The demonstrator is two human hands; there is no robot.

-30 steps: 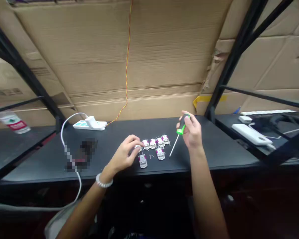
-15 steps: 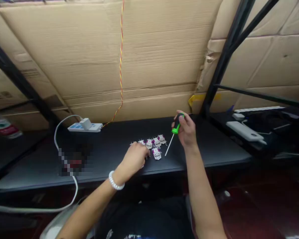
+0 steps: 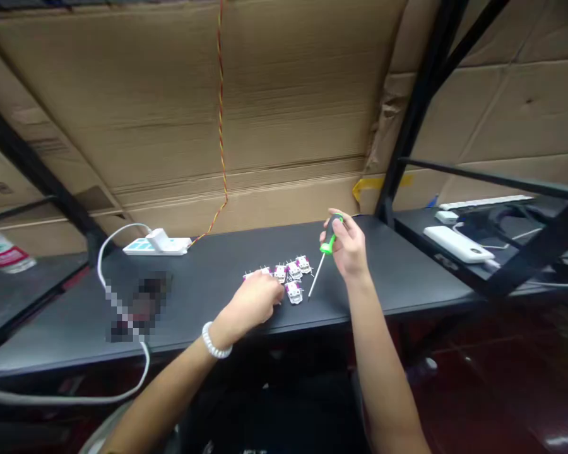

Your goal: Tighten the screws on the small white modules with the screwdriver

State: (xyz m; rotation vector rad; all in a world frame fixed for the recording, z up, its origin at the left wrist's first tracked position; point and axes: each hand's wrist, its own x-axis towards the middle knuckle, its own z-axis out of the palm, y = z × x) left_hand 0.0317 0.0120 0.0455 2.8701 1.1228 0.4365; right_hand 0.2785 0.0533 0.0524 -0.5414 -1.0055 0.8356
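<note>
Shelf (image 3: pixel 203 284), power strip (image 3: pixel 175 246) — right hand (image 3: pixel 349 250) grips screwdriver (image 3: pixel 328 245); left hand (image 3: pixel 256 298) overlaps parts (image 3: pixel 280 273) — grip unclear.

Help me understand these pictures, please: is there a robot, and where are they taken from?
No robot: these are a person's bare hands, all seen by one camera worn on the head, looking forward and down. The right hand holds a screwdriver with a black-and-green handle, its shaft slanting down. The left hand is at a cluster of small white-and-purple parts on a black table; its fingertips are hidden. Farther left lies a white power strip.
</note>
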